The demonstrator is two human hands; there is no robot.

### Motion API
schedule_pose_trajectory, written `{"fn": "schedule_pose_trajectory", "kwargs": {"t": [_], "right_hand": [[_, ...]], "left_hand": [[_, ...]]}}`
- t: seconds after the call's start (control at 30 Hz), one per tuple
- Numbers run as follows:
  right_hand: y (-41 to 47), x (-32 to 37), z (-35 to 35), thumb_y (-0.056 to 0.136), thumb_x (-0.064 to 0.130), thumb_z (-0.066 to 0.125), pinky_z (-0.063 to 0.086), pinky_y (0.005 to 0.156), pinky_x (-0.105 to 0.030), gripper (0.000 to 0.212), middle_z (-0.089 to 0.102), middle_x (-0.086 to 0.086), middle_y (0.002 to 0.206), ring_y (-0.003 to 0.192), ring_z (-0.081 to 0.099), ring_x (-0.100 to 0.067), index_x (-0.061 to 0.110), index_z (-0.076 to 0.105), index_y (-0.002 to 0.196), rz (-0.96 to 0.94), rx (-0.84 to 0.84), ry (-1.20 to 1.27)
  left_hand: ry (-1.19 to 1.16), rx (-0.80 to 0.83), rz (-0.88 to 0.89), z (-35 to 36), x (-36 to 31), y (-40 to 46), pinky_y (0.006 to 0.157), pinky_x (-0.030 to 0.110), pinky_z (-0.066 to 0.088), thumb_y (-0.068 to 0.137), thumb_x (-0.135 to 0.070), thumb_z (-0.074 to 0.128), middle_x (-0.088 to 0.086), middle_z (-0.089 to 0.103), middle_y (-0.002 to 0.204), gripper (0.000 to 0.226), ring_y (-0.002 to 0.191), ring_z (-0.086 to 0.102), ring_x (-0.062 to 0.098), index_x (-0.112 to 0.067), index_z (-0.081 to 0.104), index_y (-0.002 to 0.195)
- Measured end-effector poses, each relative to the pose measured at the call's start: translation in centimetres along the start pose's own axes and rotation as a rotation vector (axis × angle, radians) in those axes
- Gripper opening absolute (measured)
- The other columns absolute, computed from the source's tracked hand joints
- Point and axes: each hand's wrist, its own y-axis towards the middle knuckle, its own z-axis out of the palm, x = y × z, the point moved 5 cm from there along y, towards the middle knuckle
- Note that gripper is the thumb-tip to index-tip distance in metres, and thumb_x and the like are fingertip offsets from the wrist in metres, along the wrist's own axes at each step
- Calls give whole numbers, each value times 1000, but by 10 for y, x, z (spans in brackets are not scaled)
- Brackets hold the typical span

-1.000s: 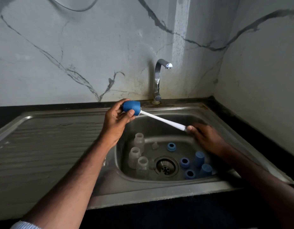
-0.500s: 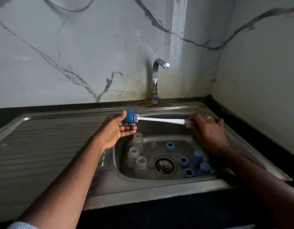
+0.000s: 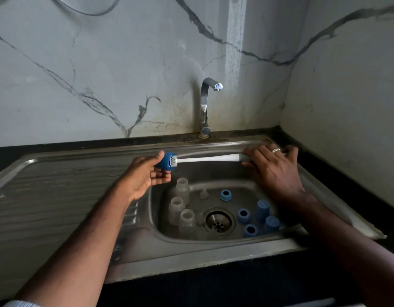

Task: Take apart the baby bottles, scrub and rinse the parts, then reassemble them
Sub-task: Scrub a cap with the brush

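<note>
Head view first, working from my side outward: both forearms reach in over the front lip of the sink (image 3: 191, 260). Down in the basin near the drain (image 3: 218, 220), three clear bottle bodies (image 3: 182, 203) stand at left, and blue collars and caps (image 3: 257, 214) cluster at right, with a small clear teat (image 3: 203, 193) further back. All are apart, so I judge the scrubbing stage is under way.

Above the basin, my left hand (image 3: 145, 176) pinches a blue cap (image 3: 167, 160) between thumb and fingers, mouth facing right. My right hand (image 3: 273, 167) is wrapped around the handle end of the bottle brush (image 3: 209, 159). The hands are well apart, joined only by that brush.

The relation that matters: the brush's long axis runs nearly level, left to right, bristles sitting in the cap's mouth. Any stroke should run along that line, right hand driving, left hand steadying.

Beyond, the tap (image 3: 206, 103) stands at the marble wall; I see no water running.
</note>
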Motion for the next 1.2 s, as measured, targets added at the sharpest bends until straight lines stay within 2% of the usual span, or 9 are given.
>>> {"fn": "schedule_pose_trajectory", "kwargs": {"t": [0.23,0.4,0.6,0.7,0.77,0.9,1.0,1.1,1.2], "right_hand": [[2,-5,4,100,55,30,30,99,-50,48,61,0,130,121,52,-24,29,54,133,48,31,33],[2,-13,6,103,52,39,28,100,-49,40,58,1,135,124,48,-22,32,51,135,91,26,44],[3,-10,12,103,53,35,27,100,-47,42,56,2,140,126,50,-23,33,50,138,80,61,68],[1,-17,18,102,54,40,27,105,-47,44,53,2,144,127,49,-21,37,45,142,125,118,125],[0,-17,19,102,55,37,26,107,-45,44,54,3,141,126,49,-20,37,45,142,111,141,168],[1,-19,16,98,59,33,29,107,-43,48,59,4,135,123,52,-18,38,49,139,117,156,356],[-4,-14,20,97,60,39,45,87,-33,44,63,7,117,105,58,-11,36,55,130,141,197,567],[-6,-13,25,92,61,39,54,82,-36,49,67,7,108,97,63,-8,32,61,126,177,234,690],[-6,-22,27,98,53,45,56,80,-39,34,66,8,102,91,63,-6,34,60,122,231,227,684]], "left_hand": [[2,-16,48,-5,-6,2,60,32,60,94,-29,62,22,68,84,36,66,70,22,3,64,110],[-34,-61,79,-8,-9,3,60,32,60,95,-29,62,22,67,85,38,69,69,24,5,62,113],[-55,-16,73,5,-3,-2,59,31,59,98,-24,58,22,65,85,33,66,67,22,5,61,115],[-103,20,185,12,-13,-4,60,29,59,94,-12,62,21,64,94,22,67,67,20,-3,61,115],[-130,60,295,10,-17,-4,67,30,59,84,-7,68,18,66,105,34,76,68,23,-9,60,118],[-255,177,343,12,-21,-6,80,41,59,70,-26,86,10,67,116,49,93,69,24,-22,66,115],[-382,234,294,20,-19,-4,85,49,57,63,-37,92,14,64,123,60,106,67,28,-19,65,113],[-405,123,354,13,-23,-1,79,40,58,64,-35,92,15,61,124,69,105,65,26,-13,61,122],[-396,-40,392,-9,-22,4,72,38,56,80,-22,80,5,64,117,44,102,63,18,-20,62,120]]}}
